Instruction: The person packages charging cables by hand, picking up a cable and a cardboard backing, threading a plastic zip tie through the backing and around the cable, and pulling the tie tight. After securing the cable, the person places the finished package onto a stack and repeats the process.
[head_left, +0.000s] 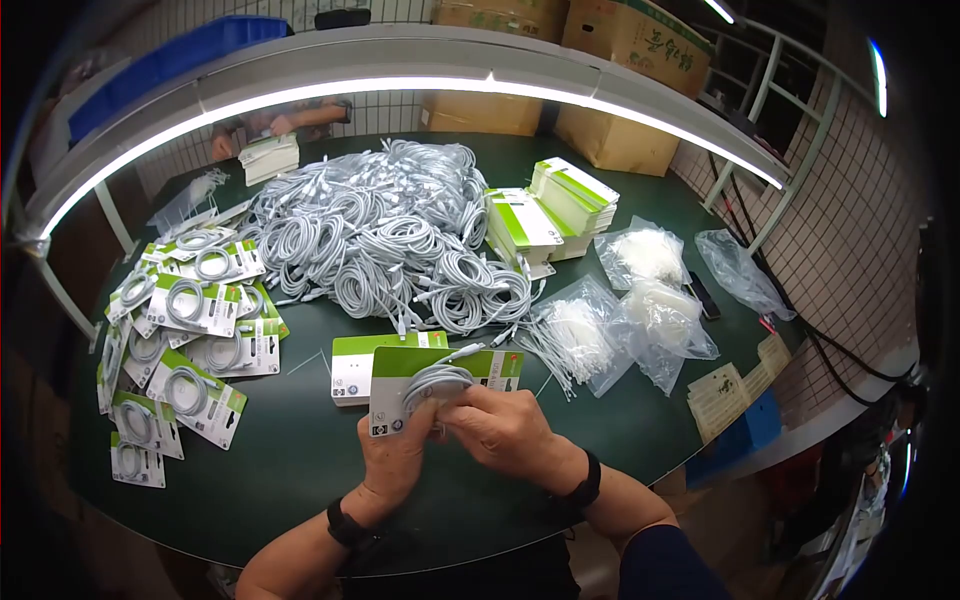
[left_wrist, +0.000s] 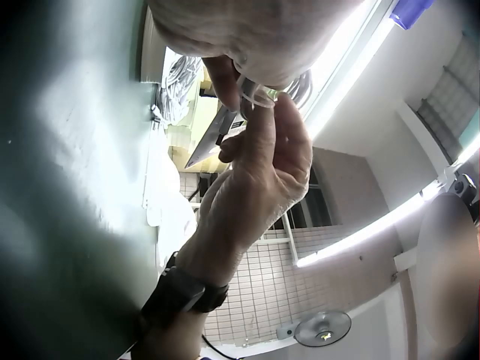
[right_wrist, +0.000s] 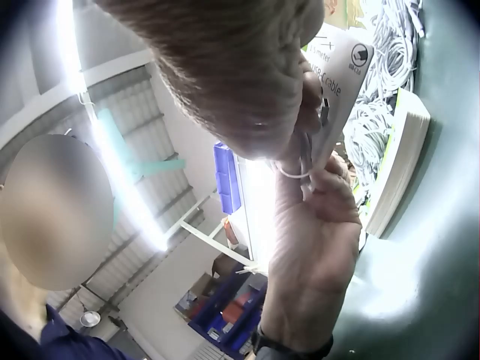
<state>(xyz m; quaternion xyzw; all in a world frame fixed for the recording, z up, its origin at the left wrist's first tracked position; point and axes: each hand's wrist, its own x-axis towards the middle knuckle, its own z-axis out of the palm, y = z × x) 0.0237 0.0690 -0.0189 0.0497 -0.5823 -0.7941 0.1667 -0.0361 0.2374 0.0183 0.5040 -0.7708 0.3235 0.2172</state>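
Observation:
Both hands meet over the middle of the table at a green-and-white printed card [head_left: 386, 398] with a coiled grey USB cable [head_left: 438, 378] against its front. My left hand [head_left: 393, 462] grips the card and coil from below. From the right, my right hand [head_left: 505, 432] pinches a thin white cable tie [left_wrist: 257, 98], which forms a small loop at the fingertips in the left wrist view. The same loop shows between the hands in the right wrist view, beside the card [right_wrist: 339, 97]. Just behind the held card lies a stack of similar cards [head_left: 350, 378].
A large heap of coiled grey cables [head_left: 370, 230] fills the table's back. Carded cables [head_left: 190, 300] lie piled at left. More card stacks [head_left: 525, 220] stand back right, near clear bags of white cable ties [head_left: 580, 335]. A lamp bar [head_left: 490, 88] spans above.

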